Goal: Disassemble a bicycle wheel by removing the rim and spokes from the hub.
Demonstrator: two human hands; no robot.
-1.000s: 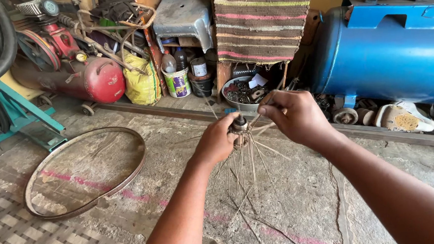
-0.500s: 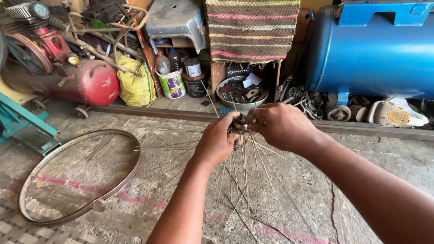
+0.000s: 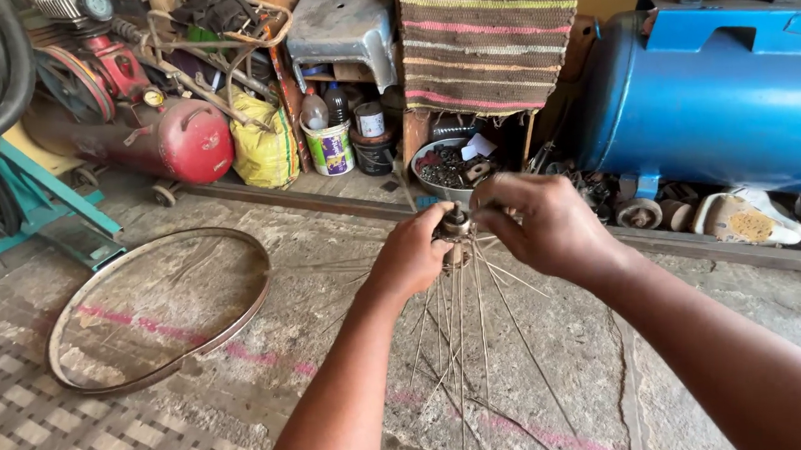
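Left hand (image 3: pixel 411 256): closed round the near side of the wheel hub (image 3: pixel 455 227), fingers curled up against it, gripping from the left.
Right hand (image 3: pixel 546 222): over the hub's right side and top, fingertips pinched in at the hub's edge; whether they nip a spoke end or only the flange, I cannot tell.
Hub: up in the air between the two hands, touching both, well above the floor (image 3: pixel 698 328).
Key relation: the hub sits dead centre between the hands, its axle running roughly upright, tilted a little; the left hand is the nearer and lower one, the right comes in from above and beyond.
Spokes (image 3: pixel 461 340): thin metal wires hang down and fan out from the hub toward the camera, loose at their lower ends, some reaching the floor.
Rim (image 3: pixel 63 316): a bare metal hoop flat on the floor, well apart to the left, nothing touching it.
Bowl (image 3: pixel 430 178): just beyond the hands, a metal bowl of small dark parts.
Far left: a red tank (image 3: pixel 186 140) with a yellow sack (image 3: pixel 264 141) beside it.
Far right: a big blue tank (image 3: pixel 723 98) on its side.
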